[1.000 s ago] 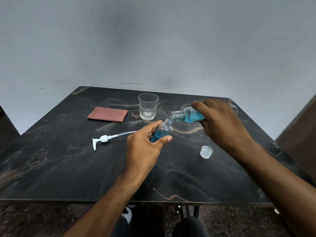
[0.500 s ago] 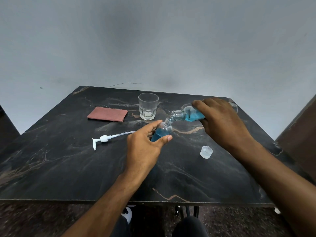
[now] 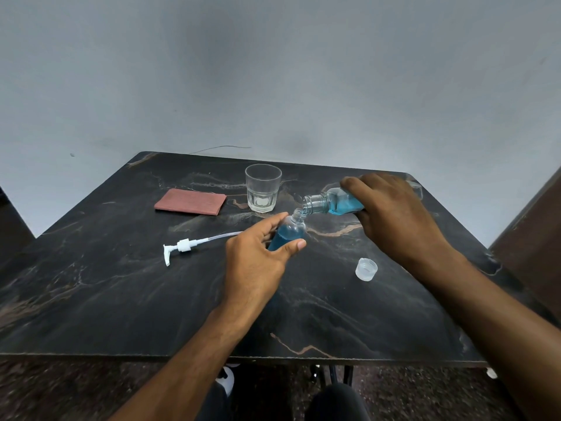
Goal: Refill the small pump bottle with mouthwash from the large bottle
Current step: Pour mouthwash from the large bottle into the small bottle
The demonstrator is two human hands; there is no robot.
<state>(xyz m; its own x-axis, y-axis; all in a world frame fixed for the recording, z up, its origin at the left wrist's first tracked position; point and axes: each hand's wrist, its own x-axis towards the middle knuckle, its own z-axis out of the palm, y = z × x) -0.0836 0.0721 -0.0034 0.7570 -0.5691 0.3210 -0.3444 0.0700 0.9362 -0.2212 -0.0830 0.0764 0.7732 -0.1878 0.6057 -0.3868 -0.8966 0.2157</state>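
Two bottles meet mouth to mouth near the middle of the table [image 3: 121, 299], toward its far edge, so you are in the pouring step. Your left hand [image 3: 258, 262] wraps the small bottle [image 3: 288, 233], thumb on the near side and fingers curled round the far side, holding it tilted with its neck up toward the right. Your right hand [image 3: 391, 214] closes from above on the big bottle [image 3: 334, 203], tipped nearly flat with its open mouth just over the small neck. Blue mouthwash fills much of the small bottle; whether a stream is running now is too fine to tell. The pump [image 3: 182, 247] lies by the left side of the table, its tube pointing toward your left hand, and the cap [image 3: 366, 269] sits open side up nearer the right edge. A glass [image 3: 263, 188] and a folded cloth [image 3: 191, 202] rest near the far edge, clear of the work. Judging by the level, you are likely close to done: next, ease the big bottle upright slowly so nothing dribbles down the neck, set it down, then fetch the pump and thread its tube in. Overfilling is the risk, as the tube will displace liquid.
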